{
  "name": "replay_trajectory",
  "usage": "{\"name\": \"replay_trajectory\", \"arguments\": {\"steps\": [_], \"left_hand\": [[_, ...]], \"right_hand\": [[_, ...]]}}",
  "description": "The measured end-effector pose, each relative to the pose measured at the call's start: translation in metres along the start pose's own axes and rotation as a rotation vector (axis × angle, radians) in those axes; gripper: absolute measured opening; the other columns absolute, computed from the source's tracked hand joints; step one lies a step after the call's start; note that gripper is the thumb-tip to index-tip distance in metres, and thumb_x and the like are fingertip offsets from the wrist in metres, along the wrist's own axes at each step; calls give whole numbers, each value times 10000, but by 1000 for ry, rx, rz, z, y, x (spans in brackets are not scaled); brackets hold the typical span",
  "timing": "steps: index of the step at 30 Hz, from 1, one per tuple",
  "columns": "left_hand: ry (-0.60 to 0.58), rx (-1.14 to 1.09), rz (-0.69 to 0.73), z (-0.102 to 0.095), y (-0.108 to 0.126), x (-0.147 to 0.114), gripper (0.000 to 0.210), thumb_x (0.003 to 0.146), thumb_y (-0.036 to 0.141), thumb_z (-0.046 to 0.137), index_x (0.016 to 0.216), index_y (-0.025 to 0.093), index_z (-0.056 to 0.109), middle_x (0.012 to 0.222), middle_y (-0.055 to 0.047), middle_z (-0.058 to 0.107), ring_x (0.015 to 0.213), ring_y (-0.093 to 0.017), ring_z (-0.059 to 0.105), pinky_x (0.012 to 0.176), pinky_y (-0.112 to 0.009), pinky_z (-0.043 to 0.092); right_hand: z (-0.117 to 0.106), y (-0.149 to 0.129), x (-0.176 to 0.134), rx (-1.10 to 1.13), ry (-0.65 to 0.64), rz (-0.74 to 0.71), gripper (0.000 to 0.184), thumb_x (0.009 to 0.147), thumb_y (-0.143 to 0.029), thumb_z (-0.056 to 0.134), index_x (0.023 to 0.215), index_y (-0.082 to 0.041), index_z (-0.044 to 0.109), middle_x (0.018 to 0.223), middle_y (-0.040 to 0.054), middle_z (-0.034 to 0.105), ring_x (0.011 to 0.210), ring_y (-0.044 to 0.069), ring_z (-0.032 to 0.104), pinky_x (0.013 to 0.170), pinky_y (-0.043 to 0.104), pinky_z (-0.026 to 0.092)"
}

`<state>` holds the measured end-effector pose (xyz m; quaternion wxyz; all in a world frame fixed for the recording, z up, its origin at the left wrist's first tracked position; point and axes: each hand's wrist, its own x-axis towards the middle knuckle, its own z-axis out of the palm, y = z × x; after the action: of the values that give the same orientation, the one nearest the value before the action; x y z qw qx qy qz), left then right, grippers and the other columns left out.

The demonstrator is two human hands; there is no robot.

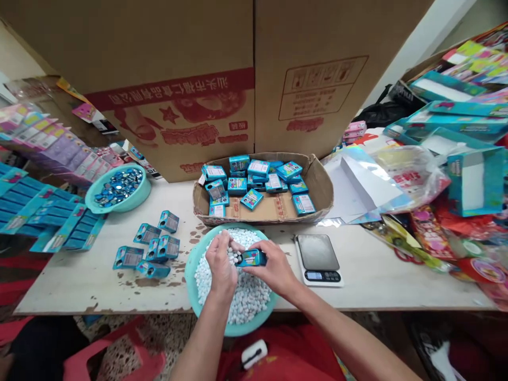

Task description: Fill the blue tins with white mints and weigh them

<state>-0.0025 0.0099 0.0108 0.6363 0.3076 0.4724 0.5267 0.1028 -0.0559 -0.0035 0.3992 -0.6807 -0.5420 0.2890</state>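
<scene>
My right hand (275,267) grips a small blue box (253,257), tilted on its side above a turquoise basin (189,275). Close against the box's left end, my left hand (221,264) is curled around a few small white candies (233,257). More white candies (248,302) fill the basin below both hands. Left of the basin, several blue boxes (129,257) like the held one stand or lie on the table. Behind it, a low cardboard tray (254,219) carries more of these boxes (252,199).
A digital scale (318,259) sits right of the basin. A smaller turquoise bowl (119,203) of shiny blue pieces stands at the left. Large cardboard boxes (178,42) rise behind the tray. Flattened cartons (476,180) and plastic wrappers crowd the right side; a red stool (115,349) stands below.
</scene>
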Motion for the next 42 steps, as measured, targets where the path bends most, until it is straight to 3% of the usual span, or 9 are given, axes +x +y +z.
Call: {"name": "replay_trajectory", "arguments": {"steps": [13,18,21,23,26,28,31,36,42], "left_hand": [[-50,61,46,5,-1,-1,265,787,386,632,684,161,535,519,34,501,506,-104,516,582,-235,445],[-110,31,45,6,1,-7,208,792,347,625,729,160,559,629,10,550,590,-112,550,618,-243,463],[-114,-25,40,-2,3,-1,206,794,360,615,751,165,565,624,12,543,567,-112,533,594,-247,458],[-48,-33,57,-15,-1,12,224,795,392,602,769,172,565,618,17,535,555,-114,518,579,-251,452],[15,259,130,-39,-23,41,284,804,458,551,784,177,590,681,-17,580,655,-157,560,676,-311,476],[-78,582,191,-51,-44,56,301,798,471,548,799,182,631,819,-63,636,816,-201,585,816,-366,455],[-258,837,240,-55,-72,60,233,713,410,670,842,216,674,1022,-75,639,1023,-247,533,970,-398,354],[-484,1344,319,-58,-83,41,154,798,354,570,850,229,645,966,-91,606,977,-262,500,912,-398,354],[-126,879,191,-78,-82,44,237,700,413,652,621,207,566,686,-26,548,743,-190,511,749,-293,399]], "right_hand": [[-4,3,-1,59,42,-6,396,572,-233,864,885,-212,623,877,10,648,862,224,579,755,329,417],[5,6,2,122,72,29,376,588,-215,849,894,-212,630,884,5,648,867,212,587,794,333,432],[6,11,1,200,62,49,373,588,-231,847,896,-205,638,891,8,652,869,210,597,798,328,443],[1,16,-3,302,46,89,390,585,-264,850,905,-202,637,884,7,653,846,203,608,777,315,457],[-12,24,-14,439,41,148,424,598,-324,841,948,-207,631,905,14,657,821,196,619,749,306,478],[-21,27,-21,444,60,154,423,601,-361,837,940,-210,634,913,20,658,823,199,619,753,314,483],[-28,28,-26,397,80,125,410,596,-390,836,909,-211,642,916,25,653,862,212,612,782,329,481],[-29,28,-24,333,103,136,404,631,-411,809,936,-216,631,921,25,657,879,219,607,800,345,479],[-23,30,-21,230,102,160,382,653,-395,802,940,-213,628,895,17,651,837,209,601,764,324,465]]}}
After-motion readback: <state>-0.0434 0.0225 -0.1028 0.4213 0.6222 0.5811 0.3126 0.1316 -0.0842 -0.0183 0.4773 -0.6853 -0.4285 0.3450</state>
